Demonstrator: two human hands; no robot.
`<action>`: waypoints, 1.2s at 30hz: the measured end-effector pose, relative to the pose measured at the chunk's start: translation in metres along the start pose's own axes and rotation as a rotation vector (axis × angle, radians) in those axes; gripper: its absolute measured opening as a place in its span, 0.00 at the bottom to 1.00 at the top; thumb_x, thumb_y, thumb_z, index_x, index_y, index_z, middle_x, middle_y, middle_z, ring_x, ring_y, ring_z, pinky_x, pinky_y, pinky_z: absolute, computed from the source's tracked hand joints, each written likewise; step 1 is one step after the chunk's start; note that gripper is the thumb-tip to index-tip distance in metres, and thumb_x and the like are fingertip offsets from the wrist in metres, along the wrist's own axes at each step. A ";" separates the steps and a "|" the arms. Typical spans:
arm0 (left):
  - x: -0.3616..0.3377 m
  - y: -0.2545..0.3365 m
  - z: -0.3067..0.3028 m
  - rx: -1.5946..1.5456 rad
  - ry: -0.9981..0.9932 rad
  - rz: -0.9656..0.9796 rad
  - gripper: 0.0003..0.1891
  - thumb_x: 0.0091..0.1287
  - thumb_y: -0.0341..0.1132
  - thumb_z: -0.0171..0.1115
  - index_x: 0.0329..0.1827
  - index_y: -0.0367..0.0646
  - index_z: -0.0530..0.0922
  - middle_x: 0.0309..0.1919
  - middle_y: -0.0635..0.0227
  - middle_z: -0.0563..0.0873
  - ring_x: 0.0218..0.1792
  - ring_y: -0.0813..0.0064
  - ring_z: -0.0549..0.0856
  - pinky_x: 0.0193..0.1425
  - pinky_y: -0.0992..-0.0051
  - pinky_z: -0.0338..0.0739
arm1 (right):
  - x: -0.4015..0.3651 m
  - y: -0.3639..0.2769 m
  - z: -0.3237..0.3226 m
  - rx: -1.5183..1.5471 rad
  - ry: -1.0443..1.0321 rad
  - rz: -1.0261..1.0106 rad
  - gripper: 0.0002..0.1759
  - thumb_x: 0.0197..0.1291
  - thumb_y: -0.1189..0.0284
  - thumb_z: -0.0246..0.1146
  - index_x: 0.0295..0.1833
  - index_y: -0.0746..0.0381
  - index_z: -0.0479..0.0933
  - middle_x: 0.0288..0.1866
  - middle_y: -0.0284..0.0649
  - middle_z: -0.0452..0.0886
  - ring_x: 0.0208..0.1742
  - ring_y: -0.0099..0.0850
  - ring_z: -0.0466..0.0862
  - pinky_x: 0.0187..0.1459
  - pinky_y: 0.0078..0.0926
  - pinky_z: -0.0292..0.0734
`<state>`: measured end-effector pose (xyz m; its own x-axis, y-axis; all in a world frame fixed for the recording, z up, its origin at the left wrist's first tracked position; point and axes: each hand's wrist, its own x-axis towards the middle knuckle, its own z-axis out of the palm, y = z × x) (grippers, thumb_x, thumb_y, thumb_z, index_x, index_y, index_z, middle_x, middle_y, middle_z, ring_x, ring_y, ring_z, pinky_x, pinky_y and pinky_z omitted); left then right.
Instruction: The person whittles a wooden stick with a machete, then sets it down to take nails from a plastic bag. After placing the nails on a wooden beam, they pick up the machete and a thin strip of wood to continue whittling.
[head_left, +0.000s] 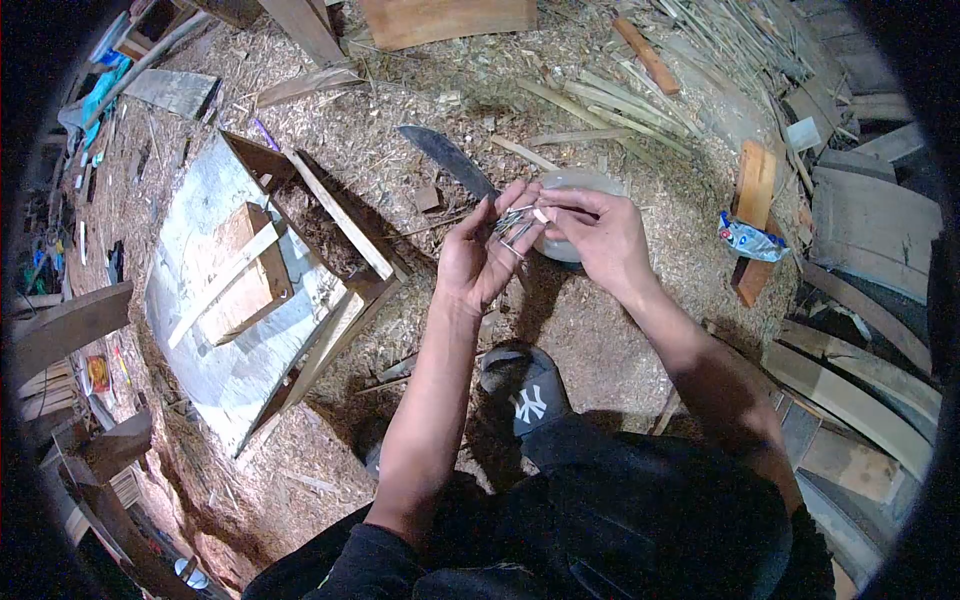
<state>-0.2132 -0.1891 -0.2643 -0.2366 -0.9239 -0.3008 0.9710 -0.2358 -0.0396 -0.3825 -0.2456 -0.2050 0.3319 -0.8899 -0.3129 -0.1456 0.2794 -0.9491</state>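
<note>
My left hand (474,255) is palm up and cupped round several thin metal nails (512,225). Over that palm, my right hand (600,235) pinches with its thumb and fingertips. A small pale spot shows at those fingertips, but what they hold is too small to make out. Behind my right hand, partly hidden, stands a round pale container (600,180). A dark, broad knife blade (445,158) lies beyond my left hand, its other end hidden by the fingers.
To the left stands a box-like wooden piece with a pale top board (190,270), bearing a wood block (250,275) and a thin strip. Wood shavings cover the ground. At right a blue packet (752,238) rests on a plank (755,185), near stacked boards (870,235). My shoe (525,390) is below.
</note>
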 end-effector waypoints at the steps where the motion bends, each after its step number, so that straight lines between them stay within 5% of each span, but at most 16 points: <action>1: 0.000 0.000 -0.001 -0.006 -0.003 -0.016 0.27 0.82 0.40 0.43 0.77 0.31 0.61 0.71 0.46 0.73 0.70 0.50 0.75 0.74 0.53 0.74 | 0.001 0.001 -0.004 -0.169 -0.021 -0.012 0.13 0.70 0.78 0.62 0.56 0.68 0.84 0.55 0.47 0.87 0.51 0.32 0.89 0.48 0.26 0.88; 6: 0.000 0.001 -0.003 -0.026 0.008 -0.013 0.27 0.82 0.40 0.44 0.77 0.30 0.61 0.73 0.45 0.70 0.73 0.48 0.72 0.75 0.51 0.72 | -0.001 -0.001 -0.006 -0.491 -0.030 -0.225 0.11 0.70 0.78 0.63 0.53 0.68 0.85 0.55 0.46 0.86 0.49 0.30 0.88 0.47 0.25 0.89; 8: 0.001 0.003 -0.007 -0.037 0.016 -0.008 0.28 0.81 0.41 0.45 0.77 0.30 0.61 0.74 0.45 0.69 0.74 0.47 0.71 0.76 0.50 0.72 | 0.002 0.007 -0.007 -0.307 0.025 -0.222 0.12 0.65 0.73 0.67 0.51 0.66 0.86 0.48 0.49 0.89 0.49 0.36 0.89 0.53 0.29 0.82; 11: 0.000 0.007 -0.007 -0.081 -0.008 -0.029 0.28 0.81 0.41 0.46 0.77 0.29 0.61 0.75 0.44 0.67 0.76 0.45 0.68 0.76 0.48 0.70 | 0.008 0.014 -0.017 -0.236 0.142 -0.238 0.11 0.65 0.73 0.67 0.50 0.67 0.86 0.47 0.48 0.89 0.45 0.35 0.90 0.49 0.29 0.83; 13: -0.001 0.010 -0.007 -0.123 -0.016 -0.016 0.29 0.81 0.41 0.46 0.77 0.29 0.60 0.76 0.44 0.65 0.77 0.45 0.65 0.77 0.46 0.69 | 0.009 0.012 -0.023 -0.116 0.166 -0.053 0.10 0.65 0.73 0.67 0.48 0.66 0.87 0.43 0.46 0.90 0.40 0.34 0.90 0.46 0.29 0.84; 17: -0.002 0.016 -0.006 -0.103 -0.050 -0.015 0.30 0.81 0.42 0.45 0.77 0.28 0.59 0.77 0.43 0.65 0.77 0.45 0.65 0.77 0.46 0.68 | 0.012 0.032 -0.043 -0.677 -0.020 -0.139 0.08 0.62 0.73 0.67 0.43 0.63 0.88 0.39 0.50 0.89 0.39 0.40 0.91 0.45 0.36 0.85; 20: -0.002 0.018 -0.003 -0.103 -0.041 -0.010 0.32 0.82 0.46 0.45 0.78 0.28 0.57 0.77 0.43 0.64 0.78 0.45 0.64 0.77 0.46 0.68 | 0.016 0.047 -0.044 -0.962 -0.084 -0.190 0.09 0.61 0.76 0.64 0.43 0.66 0.87 0.43 0.54 0.88 0.45 0.53 0.87 0.53 0.46 0.82; 26: -0.005 0.018 0.005 -0.060 -0.108 -0.034 0.41 0.80 0.59 0.40 0.78 0.26 0.56 0.77 0.42 0.64 0.77 0.45 0.66 0.75 0.48 0.71 | 0.018 0.072 -0.035 -1.222 -0.050 -0.295 0.14 0.60 0.76 0.64 0.52 0.65 0.82 0.59 0.50 0.81 0.53 0.52 0.84 0.56 0.49 0.81; 36: -0.006 0.018 0.008 -0.024 -0.106 -0.038 0.45 0.78 0.64 0.38 0.79 0.27 0.55 0.77 0.42 0.63 0.77 0.46 0.66 0.78 0.49 0.66 | 0.021 0.061 -0.028 -1.275 -0.026 -0.251 0.18 0.59 0.81 0.59 0.56 0.67 0.79 0.57 0.55 0.80 0.49 0.54 0.86 0.52 0.49 0.83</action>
<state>-0.1950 -0.1899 -0.2558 -0.2744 -0.9415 -0.1958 0.9615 -0.2652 -0.0727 -0.4107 -0.2580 -0.2683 0.4951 -0.8563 -0.1469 -0.8507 -0.4434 -0.2825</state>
